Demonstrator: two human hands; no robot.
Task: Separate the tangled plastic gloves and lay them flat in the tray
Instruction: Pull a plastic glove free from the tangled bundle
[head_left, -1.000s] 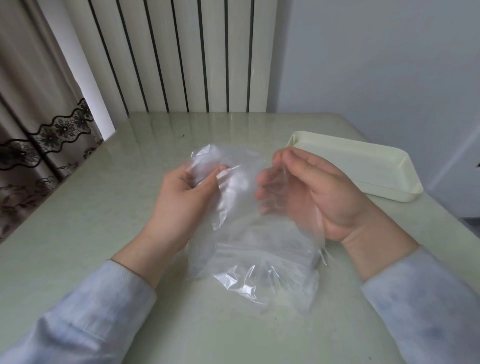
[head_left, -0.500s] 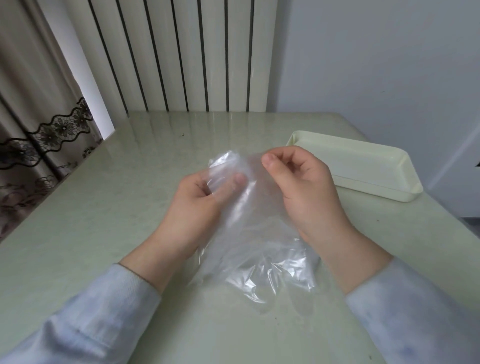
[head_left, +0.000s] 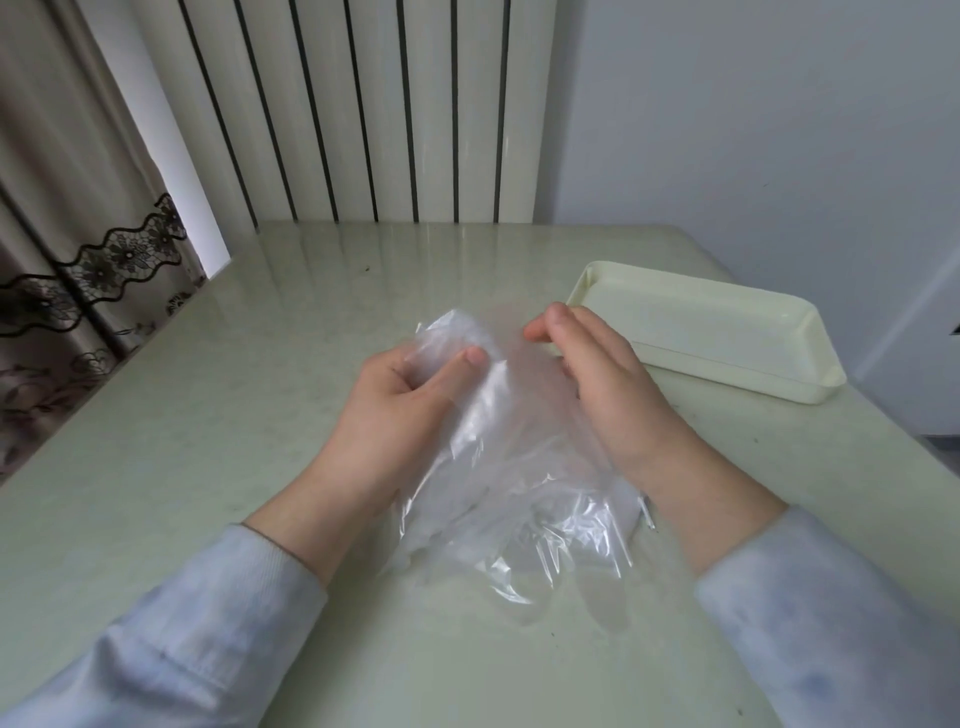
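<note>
Our left hand (head_left: 395, 410) pinches the gloves (head_left: 498, 483) at frame centre; right hand (head_left: 602, 384) prob. grips them too, fingers hidden. Tray (head_left: 769, 384) sits upper right. Yanking w/ tangled film could tear it.

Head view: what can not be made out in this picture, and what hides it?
- plastic gloves, head view: the clear layers overlap, so their number cannot be counted.
- right hand, head view: most of its grip lies under the hand's own back; only the thumb shows.
- left hand, head view: the film veils its curled fingers.
- left sleeve and right sleeve, head view: cut off by the bottom edge.
</note>
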